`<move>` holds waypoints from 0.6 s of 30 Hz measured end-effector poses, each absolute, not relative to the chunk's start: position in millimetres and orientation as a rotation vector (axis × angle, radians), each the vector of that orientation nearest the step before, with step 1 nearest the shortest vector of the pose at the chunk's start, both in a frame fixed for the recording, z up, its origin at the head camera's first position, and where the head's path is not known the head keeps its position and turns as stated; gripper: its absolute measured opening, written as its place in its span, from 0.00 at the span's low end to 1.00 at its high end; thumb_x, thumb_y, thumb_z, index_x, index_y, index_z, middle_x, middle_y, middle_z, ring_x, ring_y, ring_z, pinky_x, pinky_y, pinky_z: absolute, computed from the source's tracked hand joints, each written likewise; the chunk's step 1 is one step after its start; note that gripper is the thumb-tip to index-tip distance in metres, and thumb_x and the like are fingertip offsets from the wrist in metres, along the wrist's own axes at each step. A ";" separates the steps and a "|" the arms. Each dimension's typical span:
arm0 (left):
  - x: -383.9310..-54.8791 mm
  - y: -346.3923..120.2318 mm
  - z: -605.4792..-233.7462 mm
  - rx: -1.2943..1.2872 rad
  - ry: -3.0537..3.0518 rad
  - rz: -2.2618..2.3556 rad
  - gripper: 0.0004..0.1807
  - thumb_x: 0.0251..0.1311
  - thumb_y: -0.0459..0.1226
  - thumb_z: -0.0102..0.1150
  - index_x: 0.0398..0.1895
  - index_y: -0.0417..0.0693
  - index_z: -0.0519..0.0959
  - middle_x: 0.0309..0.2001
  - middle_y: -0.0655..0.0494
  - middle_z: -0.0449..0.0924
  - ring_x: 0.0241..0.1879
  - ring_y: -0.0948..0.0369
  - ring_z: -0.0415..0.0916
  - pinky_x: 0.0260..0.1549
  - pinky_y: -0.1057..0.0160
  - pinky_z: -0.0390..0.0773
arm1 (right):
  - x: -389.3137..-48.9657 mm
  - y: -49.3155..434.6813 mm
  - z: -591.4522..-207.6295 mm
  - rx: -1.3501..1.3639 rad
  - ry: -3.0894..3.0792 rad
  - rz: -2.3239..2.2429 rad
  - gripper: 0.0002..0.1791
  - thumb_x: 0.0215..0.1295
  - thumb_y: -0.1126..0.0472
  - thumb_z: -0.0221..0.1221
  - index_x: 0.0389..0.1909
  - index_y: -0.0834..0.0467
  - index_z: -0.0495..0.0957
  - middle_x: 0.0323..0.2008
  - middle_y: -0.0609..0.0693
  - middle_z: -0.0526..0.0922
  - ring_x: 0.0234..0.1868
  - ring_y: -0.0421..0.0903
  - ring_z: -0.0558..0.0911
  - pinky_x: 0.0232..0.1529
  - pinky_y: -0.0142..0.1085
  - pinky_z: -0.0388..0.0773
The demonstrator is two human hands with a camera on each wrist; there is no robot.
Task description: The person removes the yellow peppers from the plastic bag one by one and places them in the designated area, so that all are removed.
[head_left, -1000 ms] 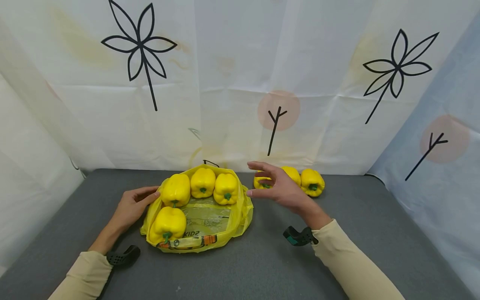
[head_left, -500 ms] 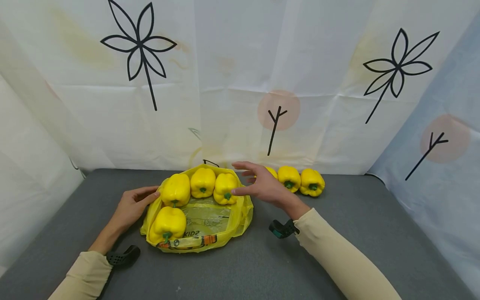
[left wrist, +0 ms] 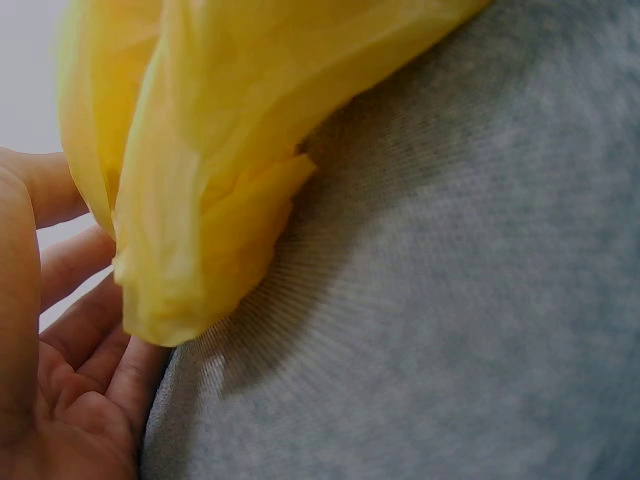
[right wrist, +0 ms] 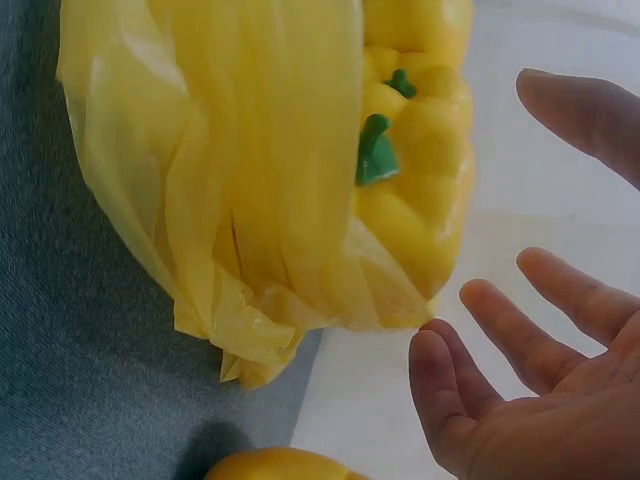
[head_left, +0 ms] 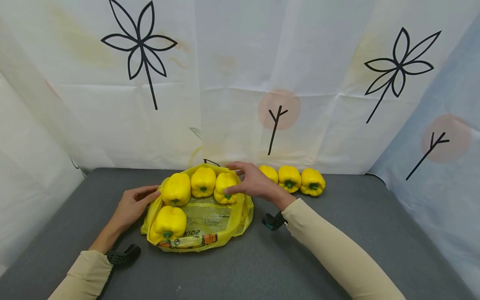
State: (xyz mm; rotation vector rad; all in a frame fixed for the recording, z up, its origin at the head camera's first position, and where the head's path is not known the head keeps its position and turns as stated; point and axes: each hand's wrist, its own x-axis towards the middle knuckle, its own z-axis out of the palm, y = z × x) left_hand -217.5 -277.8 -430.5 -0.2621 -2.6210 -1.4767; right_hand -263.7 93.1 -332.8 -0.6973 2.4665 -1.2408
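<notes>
Right hand over bag — grey table, curtain

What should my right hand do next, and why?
Probably close your right hand around the far-right pepper inside the yellow bag. The hand is spread beside that pepper and holds nothing, while your left hand is at the bag's left rim and may help steady it.

- Our left hand: forearm slanted upward, thumb extended, some fingertips hidden.
- Our right hand: forearm angled inward, fingers loosely spread and bent, thumb standing apart from them.
</notes>
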 end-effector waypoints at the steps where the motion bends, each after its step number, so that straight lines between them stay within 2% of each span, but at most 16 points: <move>1: -217.4 -277.9 -430.6 -0.260 -2.622 -1.476 0.26 0.77 0.46 0.54 0.67 0.37 0.75 0.62 0.37 0.77 0.49 0.83 0.69 0.45 0.77 0.75 | -264.7 91.9 -333.4 -0.692 2.477 -1.225 0.42 0.61 0.56 0.73 0.75 0.52 0.67 0.72 0.53 0.67 0.68 0.57 0.69 0.58 0.51 0.76; 18: -217.7 -277.6 -429.9 -0.250 -2.622 -1.476 0.26 0.76 0.47 0.54 0.67 0.37 0.76 0.62 0.38 0.78 0.49 0.83 0.69 0.45 0.78 0.74 | -276.8 82.1 -341.7 -0.636 2.497 -1.089 0.45 0.61 0.56 0.73 0.76 0.58 0.63 0.74 0.57 0.64 0.73 0.58 0.65 0.65 0.50 0.71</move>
